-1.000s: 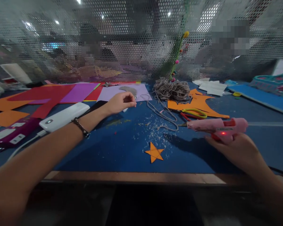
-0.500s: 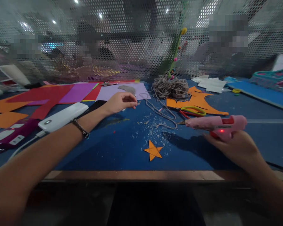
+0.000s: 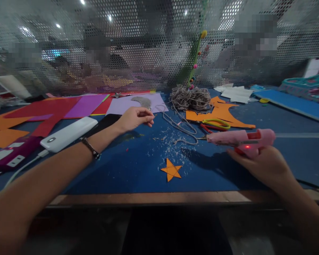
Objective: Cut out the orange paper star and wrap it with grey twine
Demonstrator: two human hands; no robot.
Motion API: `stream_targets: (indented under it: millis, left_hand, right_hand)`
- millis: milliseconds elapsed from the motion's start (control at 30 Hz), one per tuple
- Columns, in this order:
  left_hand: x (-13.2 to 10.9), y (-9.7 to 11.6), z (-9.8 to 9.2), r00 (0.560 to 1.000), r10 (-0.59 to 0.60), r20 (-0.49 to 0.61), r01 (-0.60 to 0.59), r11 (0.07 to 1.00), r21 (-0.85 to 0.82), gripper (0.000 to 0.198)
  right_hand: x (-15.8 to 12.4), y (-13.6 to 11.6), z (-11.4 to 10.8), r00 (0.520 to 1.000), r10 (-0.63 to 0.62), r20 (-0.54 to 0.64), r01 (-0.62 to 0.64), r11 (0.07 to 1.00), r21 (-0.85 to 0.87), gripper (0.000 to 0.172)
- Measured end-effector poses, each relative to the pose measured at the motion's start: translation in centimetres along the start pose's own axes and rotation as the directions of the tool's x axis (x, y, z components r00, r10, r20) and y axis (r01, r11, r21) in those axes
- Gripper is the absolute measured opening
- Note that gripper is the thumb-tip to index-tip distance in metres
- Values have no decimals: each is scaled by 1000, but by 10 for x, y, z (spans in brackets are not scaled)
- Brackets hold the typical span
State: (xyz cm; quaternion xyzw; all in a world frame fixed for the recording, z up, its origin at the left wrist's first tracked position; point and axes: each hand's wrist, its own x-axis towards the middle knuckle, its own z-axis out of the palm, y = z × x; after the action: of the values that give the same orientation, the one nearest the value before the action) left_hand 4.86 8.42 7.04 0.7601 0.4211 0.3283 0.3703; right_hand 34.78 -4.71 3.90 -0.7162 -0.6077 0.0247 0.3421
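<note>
My right hand point(image 3: 271, 164) is wrapped round the handle of a pink hot glue gun point(image 3: 239, 138) with a red light lit on its side. Its nozzle points left, over the loose end of a grey yarn strand point(image 3: 187, 142). Above the table, my left hand point(image 3: 138, 118) has its thumb and fingers drawn together in a pinch; anything between them is too small to make out. An orange star point(image 3: 171, 170) lies flat near the front edge, between both hands. Pale scraps point(image 3: 172, 147) are scattered behind it. Beyond them sits a bundle of grey yarn point(image 3: 190, 99).
Yellow-and-red-handled scissors point(image 3: 215, 124) lie by an orange cut sheet point(image 3: 223, 113). A grey crescent point(image 3: 140, 102) rests on lilac paper point(image 3: 117, 106). At left are coloured sheets point(image 3: 45, 109), a white power bank point(image 3: 69, 134) and a purple device point(image 3: 14, 154). A perforated panel point(image 3: 154, 46) stands behind.
The view has shifted slightly, moving everything a little to the left. My left hand's fingers look a bit closer together. The glue gun stays in my right hand, and the star lies in place.
</note>
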Motion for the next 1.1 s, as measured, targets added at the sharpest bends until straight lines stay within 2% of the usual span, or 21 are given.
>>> stream_targets:
  millis: [200,433,600,800,967,1100]
  left_hand:
    - [1,-5,1,999,-25,-34,26,999,32,13]
    - [5,-6,2,998,-15,-65,19,998,59,12]
    - [6,-2,5,998,-11,-58,15,997,77,9]
    - [9,0,4,999,10,-52,-3,992,125,8]
    - [6,-2,3,1000,14,-21,-10,990,141,21]
    - [1,-6,4,1000,10,-3,-10,992,123,40]
  right_hand:
    - [0,-12,-5,993,117,14,-117,992,-43,34]
    - [1,-13,-6,995,104,0,-104,992,-70,36]
    - [1,-17,-7,989,143,22,-142,988,-63,33]
    - [0,-16,-7,992,123,7,-122,988,-98,38]
    - [-2,-15,-8,992,114,45,-109,990,-91,32]
    - [-2,-11,-7,995,79,54,-75,994,-83,34]
